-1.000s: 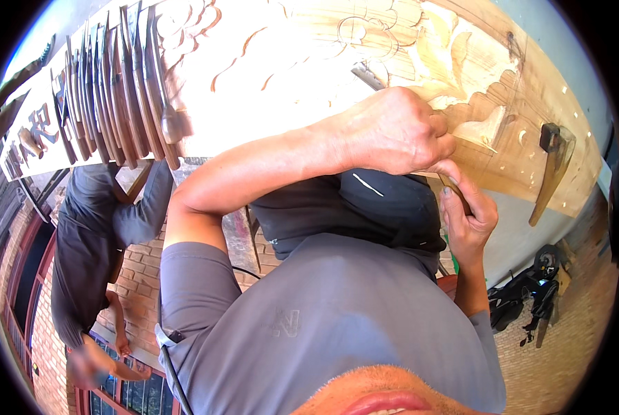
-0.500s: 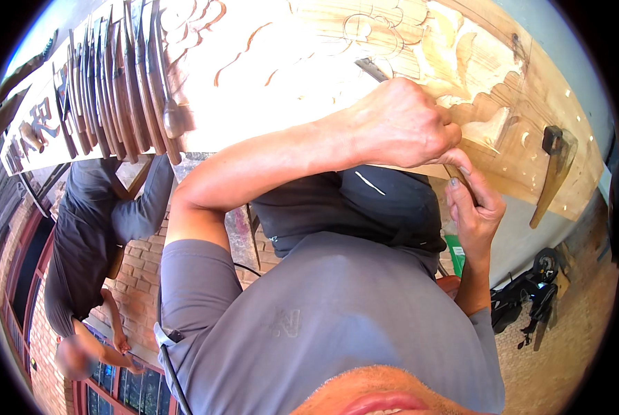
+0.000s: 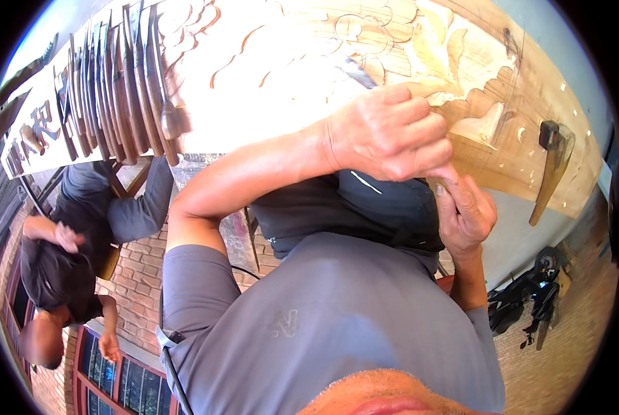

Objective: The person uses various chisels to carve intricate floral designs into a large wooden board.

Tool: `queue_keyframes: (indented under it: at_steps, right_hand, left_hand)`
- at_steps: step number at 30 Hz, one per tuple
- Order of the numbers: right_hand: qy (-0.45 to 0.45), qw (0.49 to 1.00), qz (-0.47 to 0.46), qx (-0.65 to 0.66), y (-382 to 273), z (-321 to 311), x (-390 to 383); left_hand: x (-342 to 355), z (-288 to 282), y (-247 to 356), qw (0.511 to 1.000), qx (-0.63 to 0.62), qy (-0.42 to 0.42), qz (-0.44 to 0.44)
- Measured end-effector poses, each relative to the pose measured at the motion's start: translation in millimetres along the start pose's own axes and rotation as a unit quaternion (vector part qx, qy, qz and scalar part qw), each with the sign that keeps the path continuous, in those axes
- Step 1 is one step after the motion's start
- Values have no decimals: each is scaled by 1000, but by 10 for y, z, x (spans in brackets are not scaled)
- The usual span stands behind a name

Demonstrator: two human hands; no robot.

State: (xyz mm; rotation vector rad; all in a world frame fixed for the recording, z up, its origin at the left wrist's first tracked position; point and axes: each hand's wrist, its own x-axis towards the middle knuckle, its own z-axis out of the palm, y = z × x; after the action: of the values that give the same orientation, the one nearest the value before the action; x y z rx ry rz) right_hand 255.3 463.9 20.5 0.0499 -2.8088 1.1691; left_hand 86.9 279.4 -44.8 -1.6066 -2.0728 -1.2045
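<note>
My left hand [image 3: 396, 135] is closed in a fist around a chisel, its arm reaching across from the left. The chisel's metal blade [image 3: 358, 72] sticks out of the fist toward the far left, over a carved wooden board [image 3: 482, 169]. My right hand [image 3: 468, 214] is closed at the near right end of the tool, with its fingers curled and its thumb beside the left hand. Most of the handle is hidden inside my hands. Pencil lines, carved leaf shapes and scalloped edges cover the board around them.
Several chisels with wooden handles [image 3: 126, 104] lie in a row on the board's left. At its right lies a dark-headed tool with a wooden handle [image 3: 551, 173], among wood chips. Another person [image 3: 67, 256] sits at the left. A black motorbike-like machine [image 3: 531, 297] stands at lower right.
The left fist has turned and lowered slightly, and the chisel blade has shifted left. My right hand has curled in closer. The other person has leaned and moved their arms.
</note>
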Motion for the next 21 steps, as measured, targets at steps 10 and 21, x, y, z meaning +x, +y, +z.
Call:
queue_keyframes:
  at_steps: [10,21]
  right_hand:
    - [107,938,322,70,21,-270,-379]
    - [11,975,208,73,-128,-215,-280]
  left_hand:
    - [-247,-353,-351,950,208,21,-233]
    - [-408,-581,-681,900,317,218,-204]
